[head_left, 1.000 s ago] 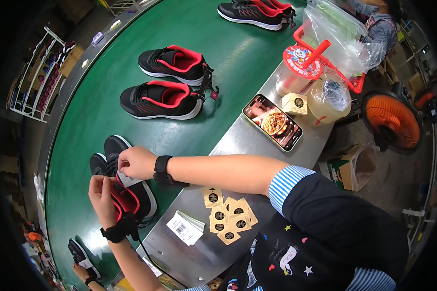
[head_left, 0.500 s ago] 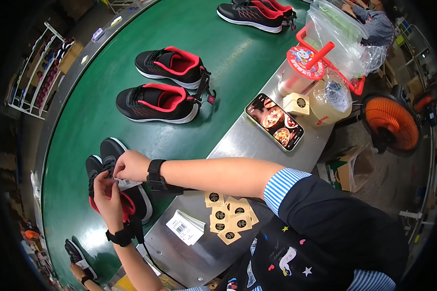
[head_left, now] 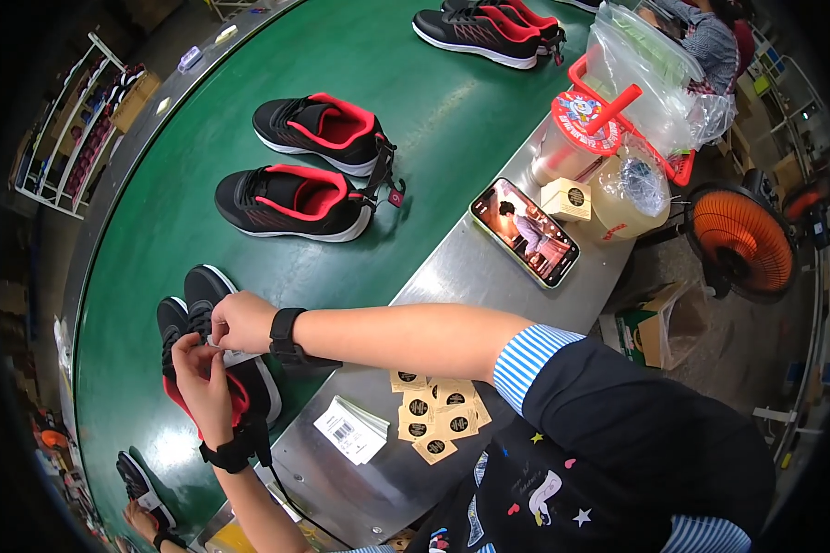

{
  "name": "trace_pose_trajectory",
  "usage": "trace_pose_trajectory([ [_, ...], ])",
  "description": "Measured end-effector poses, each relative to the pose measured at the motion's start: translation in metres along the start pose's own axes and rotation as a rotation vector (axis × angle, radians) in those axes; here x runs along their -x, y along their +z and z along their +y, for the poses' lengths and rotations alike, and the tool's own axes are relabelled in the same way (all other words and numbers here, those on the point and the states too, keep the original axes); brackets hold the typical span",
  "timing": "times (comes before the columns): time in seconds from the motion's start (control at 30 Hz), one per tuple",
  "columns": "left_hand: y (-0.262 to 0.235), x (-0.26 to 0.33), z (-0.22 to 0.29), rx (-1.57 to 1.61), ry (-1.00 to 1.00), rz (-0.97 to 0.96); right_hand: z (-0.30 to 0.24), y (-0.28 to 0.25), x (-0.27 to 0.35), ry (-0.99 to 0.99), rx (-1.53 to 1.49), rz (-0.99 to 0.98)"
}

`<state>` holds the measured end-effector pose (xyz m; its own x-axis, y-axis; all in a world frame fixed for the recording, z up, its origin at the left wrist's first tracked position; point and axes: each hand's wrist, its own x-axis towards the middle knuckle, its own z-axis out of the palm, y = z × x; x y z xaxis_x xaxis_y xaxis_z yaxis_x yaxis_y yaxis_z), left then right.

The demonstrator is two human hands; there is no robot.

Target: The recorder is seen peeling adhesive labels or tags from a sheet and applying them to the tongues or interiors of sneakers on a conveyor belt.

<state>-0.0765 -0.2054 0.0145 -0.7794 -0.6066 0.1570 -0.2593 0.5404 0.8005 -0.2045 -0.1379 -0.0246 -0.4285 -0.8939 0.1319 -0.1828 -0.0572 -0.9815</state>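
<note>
Both hands on black-and-red shoe pair (head_left: 214,355) at near edge of green belt (head_left: 157,230). Left hand (head_left: 203,373) and right hand (head_left: 240,321) pinch laces together, fingers narrow. Tag stack (head_left: 438,415) within reach.

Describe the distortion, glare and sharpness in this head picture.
Head view: strong fisheye, so the green belt and steel bench edges bow, with black corners at the rim. Soft glare streaks the belt's far part and the bench; the phone screen glows. Both hands, left and right, on the shoe look sharp.
</note>
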Motion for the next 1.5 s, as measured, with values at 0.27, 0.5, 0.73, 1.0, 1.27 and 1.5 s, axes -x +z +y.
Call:
trace_pose_trajectory([
  [0.27,-0.006,0.005,-0.011,-0.026,0.011,-0.011,0.001,0.012,0.000,0.014,0.018,-0.023],
  [0.5,-0.005,0.015,-0.003,-0.254,0.127,0.043,-0.011,0.022,0.005,0.079,-0.065,0.099],
  [0.73,-0.019,0.054,0.011,-0.931,0.002,-0.205,-0.059,-0.091,0.073,0.031,-0.545,-0.037],
  [1.0,-0.011,0.037,-0.022,-0.990,0.074,0.059,-0.041,-0.157,0.150,0.026,0.539,-0.229],
  [1.27,0.052,-0.039,0.086,-0.606,0.303,-0.189,-0.020,-0.110,0.181,0.058,0.955,-0.298],
  [1.5,0.150,-0.102,0.093,-0.562,0.224,-0.327,-0.019,-0.093,0.179,0.040,0.963,-0.252],
])
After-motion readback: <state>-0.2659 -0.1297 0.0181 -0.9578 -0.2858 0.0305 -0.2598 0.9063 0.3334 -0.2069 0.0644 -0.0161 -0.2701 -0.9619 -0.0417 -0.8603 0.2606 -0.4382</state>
